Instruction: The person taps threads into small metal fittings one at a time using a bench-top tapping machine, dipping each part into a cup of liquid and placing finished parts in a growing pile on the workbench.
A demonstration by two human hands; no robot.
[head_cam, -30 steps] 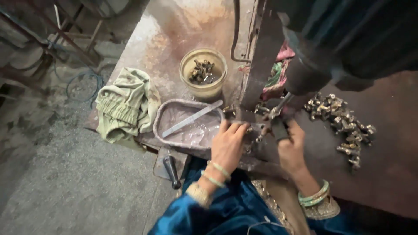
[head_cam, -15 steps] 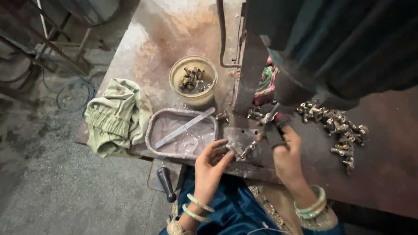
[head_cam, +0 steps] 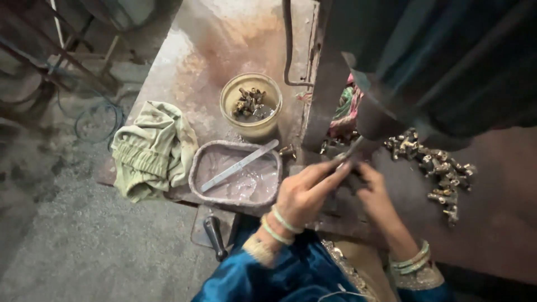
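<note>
My left hand [head_cam: 305, 193] reaches forward, its fingers pressed together on a small metal piece [head_cam: 348, 152] under the dark green machine [head_cam: 425, 61]. My right hand [head_cam: 376, 193] sits right beside it at the machine's base, its fingertips touching the same spot; what it holds is hidden. A pile of small brass fittings [head_cam: 442, 173] lies on the rusty workbench [head_cam: 212, 50] just right of my right hand. Both wrists wear bangles.
A yellowish bowl [head_cam: 251, 127] with brass parts stands left of the machine. In front of it is a shallow tray [head_cam: 196, 176] with a flat metal strip [head_cam: 238, 166]. A green cloth [head_cam: 151, 148] hangs off the bench's left corner. A black-handled tool [head_cam: 215, 237] lies below the tray.
Half a second ago my left hand was drawn back, open, near the tray's edge; it has since gone forward to the machine's base. My right hand has stayed in place.
</note>
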